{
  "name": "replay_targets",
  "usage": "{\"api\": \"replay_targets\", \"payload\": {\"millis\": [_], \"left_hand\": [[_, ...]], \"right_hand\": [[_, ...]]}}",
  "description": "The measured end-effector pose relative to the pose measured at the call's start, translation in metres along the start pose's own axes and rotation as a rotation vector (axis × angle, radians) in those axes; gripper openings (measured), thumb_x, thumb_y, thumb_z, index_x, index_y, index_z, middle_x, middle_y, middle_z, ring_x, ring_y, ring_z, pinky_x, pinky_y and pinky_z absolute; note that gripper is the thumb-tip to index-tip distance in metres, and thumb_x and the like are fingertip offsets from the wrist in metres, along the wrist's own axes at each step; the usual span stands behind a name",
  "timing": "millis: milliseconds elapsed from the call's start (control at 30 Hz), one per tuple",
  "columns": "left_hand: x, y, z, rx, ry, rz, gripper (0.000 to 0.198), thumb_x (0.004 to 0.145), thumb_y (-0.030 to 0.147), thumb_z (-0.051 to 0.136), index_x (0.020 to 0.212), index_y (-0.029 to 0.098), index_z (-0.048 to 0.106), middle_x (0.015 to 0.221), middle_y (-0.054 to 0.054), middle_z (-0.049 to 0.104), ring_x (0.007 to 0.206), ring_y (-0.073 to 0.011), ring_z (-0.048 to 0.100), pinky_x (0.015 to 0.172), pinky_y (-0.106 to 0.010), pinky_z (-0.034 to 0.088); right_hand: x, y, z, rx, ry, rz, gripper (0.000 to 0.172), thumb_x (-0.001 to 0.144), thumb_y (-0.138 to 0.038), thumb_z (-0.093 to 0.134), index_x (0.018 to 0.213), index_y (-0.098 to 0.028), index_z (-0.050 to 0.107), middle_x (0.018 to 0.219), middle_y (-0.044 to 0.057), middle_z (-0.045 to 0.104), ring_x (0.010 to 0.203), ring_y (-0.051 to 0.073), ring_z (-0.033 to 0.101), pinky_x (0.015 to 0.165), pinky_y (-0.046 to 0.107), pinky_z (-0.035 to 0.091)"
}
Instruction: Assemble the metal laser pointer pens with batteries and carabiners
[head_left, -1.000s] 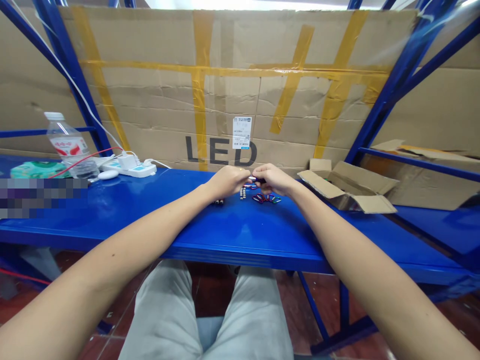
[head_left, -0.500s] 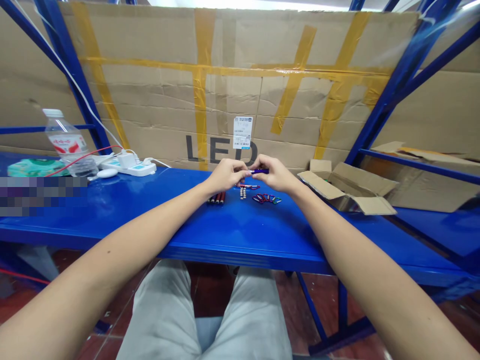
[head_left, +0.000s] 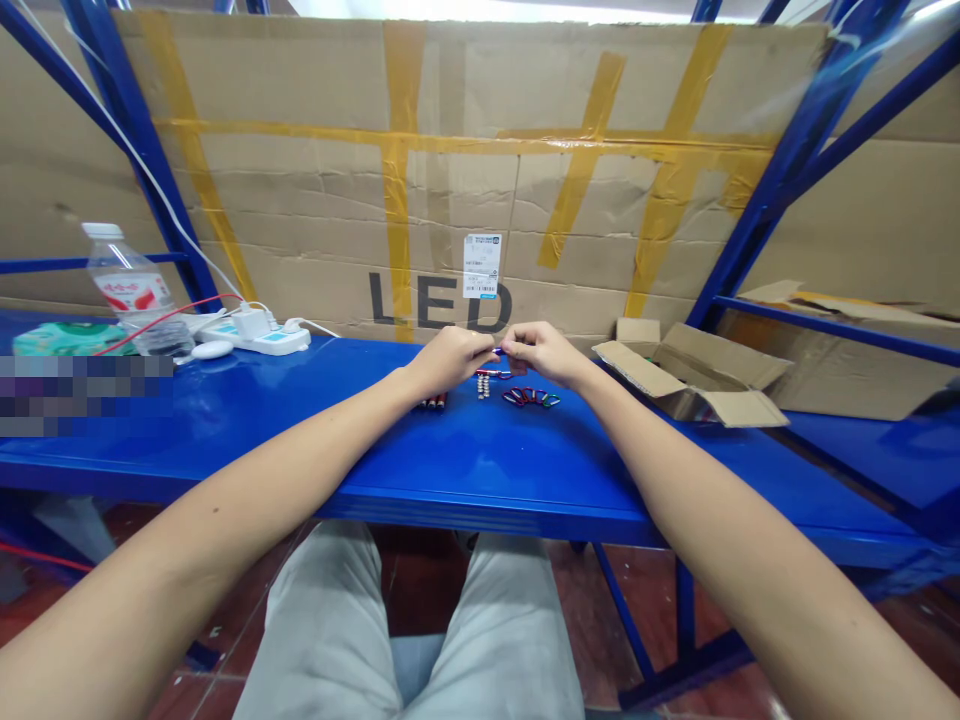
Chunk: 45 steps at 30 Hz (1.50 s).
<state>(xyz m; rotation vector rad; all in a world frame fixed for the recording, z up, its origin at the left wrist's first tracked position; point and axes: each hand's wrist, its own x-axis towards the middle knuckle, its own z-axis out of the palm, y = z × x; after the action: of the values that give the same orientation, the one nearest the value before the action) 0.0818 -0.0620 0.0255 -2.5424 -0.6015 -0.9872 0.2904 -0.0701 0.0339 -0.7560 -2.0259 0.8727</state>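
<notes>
My left hand [head_left: 450, 361] and my right hand [head_left: 544, 353] meet above the far edge of the blue steel bench [head_left: 480, 470]. Between their fingertips is a small purple metal tube [head_left: 496, 351], mostly hidden by my fingers. Just below sit a red and silver tube [head_left: 493, 373] and a short stack of small metal cylinders [head_left: 483, 386]. Coloured carabiner clips [head_left: 531, 397] lie below my right hand. Dark red tubes [head_left: 433, 402] lie partly hidden under my left hand.
At the bench's left stand a water bottle [head_left: 131, 290], a tissue pack [head_left: 64, 340], a white power strip [head_left: 270, 340] with cables and a white mouse [head_left: 212, 349]. An open cardboard box [head_left: 694, 375] sits to the right. A taped cardboard sheet [head_left: 450, 170] stands behind.
My hands have come closer together and slightly lower. The purple tube, earlier showing in my right hand's fingers, is now mostly covered. My left hand now partly covers the dark red tubes.
</notes>
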Motion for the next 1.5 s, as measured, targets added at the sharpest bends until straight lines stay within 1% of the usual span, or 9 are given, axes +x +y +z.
{"api": "replay_targets", "payload": {"millis": [267, 567, 667, 767, 900, 1000, 1200, 1367, 1500], "left_hand": [[0.000, 0.000, 0.003, 0.152, 0.003, 0.098, 0.027, 0.099, 0.027, 0.047, 0.086, 0.015, 0.066, 0.072, -0.006, 0.070, 0.064, -0.0162, 0.064, 0.058, -0.026, 0.041], [0.000, 0.003, 0.003, 0.191, -0.056, 0.138, 0.029, 0.098, 0.023, 0.045, 0.077, 0.016, 0.063, 0.067, -0.005, 0.066, 0.063, -0.0162, 0.062, 0.059, -0.027, 0.040], [0.001, 0.005, 0.002, 0.104, -0.052, 0.057, 0.026, 0.097, 0.023, 0.048, 0.078, 0.016, 0.064, 0.071, -0.005, 0.068, 0.066, -0.0160, 0.062, 0.061, -0.026, 0.040], [0.001, 0.007, 0.001, -0.085, -0.071, -0.107, 0.021, 0.093, 0.026, 0.054, 0.078, 0.017, 0.065, 0.074, -0.004, 0.069, 0.067, -0.0152, 0.061, 0.062, -0.026, 0.039], [0.000, 0.002, 0.000, -0.385, -0.153, -0.316, 0.020, 0.090, 0.030, 0.059, 0.076, 0.016, 0.065, 0.069, 0.000, 0.066, 0.065, -0.0127, 0.055, 0.061, -0.025, 0.037], [0.002, -0.007, -0.002, -0.531, -0.221, -0.393, 0.021, 0.088, 0.034, 0.059, 0.077, 0.016, 0.064, 0.070, 0.001, 0.064, 0.067, -0.0126, 0.053, 0.063, -0.025, 0.038], [0.012, -0.023, -0.009, -0.658, -0.384, -0.376, 0.027, 0.089, 0.039, 0.054, 0.076, 0.016, 0.059, 0.070, 0.000, 0.060, 0.066, -0.0126, 0.052, 0.061, -0.025, 0.039], [0.015, -0.041, -0.010, -0.615, -0.472, -0.382, 0.016, 0.086, 0.026, 0.052, 0.085, 0.016, 0.064, 0.073, -0.002, 0.067, 0.066, -0.0137, 0.058, 0.063, -0.025, 0.042], [0.006, -0.060, -0.005, -0.414, -0.528, -0.357, 0.020, 0.083, 0.020, 0.050, 0.091, 0.016, 0.069, 0.087, -0.006, 0.073, 0.074, -0.0166, 0.062, 0.068, -0.027, 0.044]], "right_hand": [[-0.002, -0.005, 0.005, 0.302, -0.024, 0.200, 0.038, 0.079, -0.041, 0.074, 0.063, -0.017, 0.049, 0.051, -0.005, 0.038, 0.046, 0.007, 0.032, 0.044, 0.022, 0.028], [-0.003, -0.011, 0.009, 0.332, 0.040, 0.317, 0.028, 0.075, -0.026, 0.072, 0.060, -0.017, 0.050, 0.048, -0.002, 0.041, 0.044, 0.010, 0.038, 0.041, 0.025, 0.034], [-0.002, -0.010, 0.008, 0.261, 0.058, 0.296, 0.029, 0.078, -0.029, 0.071, 0.060, -0.017, 0.051, 0.047, -0.002, 0.043, 0.043, 0.010, 0.040, 0.041, 0.025, 0.035], [-0.001, -0.005, 0.006, 0.197, 0.081, 0.280, 0.032, 0.080, -0.035, 0.071, 0.060, -0.017, 0.053, 0.047, -0.002, 0.045, 0.043, 0.010, 0.042, 0.042, 0.026, 0.035], [0.000, 0.003, 0.009, 0.213, 0.044, 0.308, 0.035, 0.079, -0.043, 0.073, 0.064, -0.016, 0.056, 0.053, -0.001, 0.051, 0.048, 0.010, 0.047, 0.047, 0.025, 0.039], [0.000, 0.004, 0.013, 0.232, -0.004, 0.291, 0.034, 0.079, -0.046, 0.072, 0.072, -0.016, 0.060, 0.062, 0.001, 0.061, 0.055, 0.011, 0.053, 0.054, 0.025, 0.043], [0.001, 0.001, 0.013, 0.168, -0.047, 0.241, 0.025, 0.082, -0.039, 0.070, 0.088, -0.016, 0.063, 0.075, 0.004, 0.069, 0.071, 0.014, 0.061, 0.071, 0.030, 0.047], [0.005, 0.008, 0.015, 0.217, -0.024, 0.274, 0.019, 0.084, -0.035, 0.064, 0.089, -0.017, 0.062, 0.066, -0.001, 0.061, 0.062, 0.013, 0.054, 0.065, 0.029, 0.044], [0.006, 0.008, 0.016, 0.312, 0.051, 0.315, 0.017, 0.081, -0.032, 0.063, 0.089, -0.017, 0.062, 0.067, 0.000, 0.058, 0.063, 0.014, 0.054, 0.062, 0.028, 0.042]]}}
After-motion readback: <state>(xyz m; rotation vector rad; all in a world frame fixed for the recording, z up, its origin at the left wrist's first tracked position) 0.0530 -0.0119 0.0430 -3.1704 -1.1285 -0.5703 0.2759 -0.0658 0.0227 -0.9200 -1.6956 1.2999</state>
